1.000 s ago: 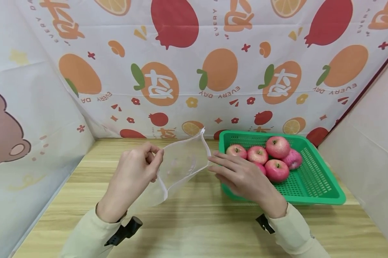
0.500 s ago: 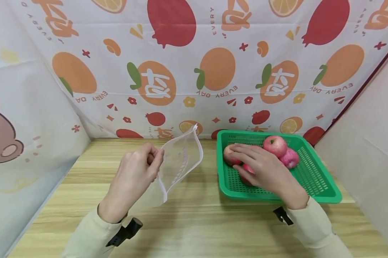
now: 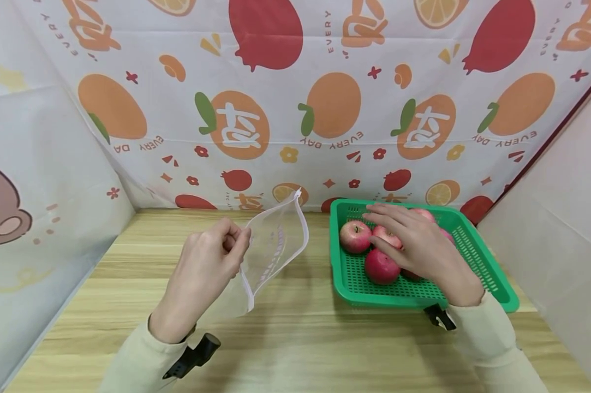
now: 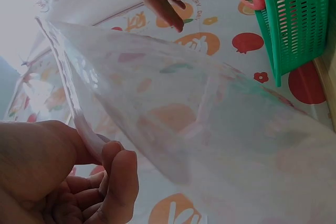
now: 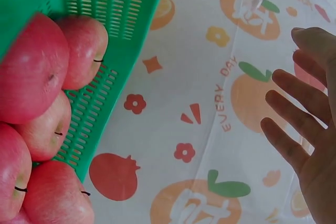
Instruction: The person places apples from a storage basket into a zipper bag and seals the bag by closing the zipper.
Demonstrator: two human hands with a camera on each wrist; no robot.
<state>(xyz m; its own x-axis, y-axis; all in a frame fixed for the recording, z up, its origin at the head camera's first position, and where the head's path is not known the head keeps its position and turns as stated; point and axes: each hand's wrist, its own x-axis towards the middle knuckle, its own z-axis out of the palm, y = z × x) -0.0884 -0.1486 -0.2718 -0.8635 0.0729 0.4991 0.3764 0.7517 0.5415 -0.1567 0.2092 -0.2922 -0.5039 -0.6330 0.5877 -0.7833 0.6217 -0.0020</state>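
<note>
My left hand point(image 3: 202, 275) pinches one side of the mouth of a clear zip bag point(image 3: 280, 232) between thumb and fingers. The bag's white-edged mouth gapes, and its translucent body fills much of the left wrist view, with the thumb and finger point(image 4: 118, 182) on its rim. Over the green basket point(image 3: 374, 299) hovers my right hand point(image 3: 415, 240), fingers spread and holding nothing. Red apples lie below it: one at the left point(image 3: 356, 237), a darker one in front point(image 3: 382, 266), others partly hidden by the hand. The right wrist view shows the apples point(image 5: 34, 72) apart from the fingers point(image 5: 294, 111).
The basket stands at the right of a wood-grain table point(image 3: 295, 338), close to a fruit-printed cloth point(image 3: 295, 109) hung behind. Plain pale cloth point(image 3: 555, 218) closes off the right side, and a bear-printed cloth point(image 3: 69, 180) the left.
My right hand has left the bag's mouth, moved right over the basket and passed across the apples, uncovering the front-left ones. The left hand keeps its pinch; the bag's mouth has narrowed somewhat.
</note>
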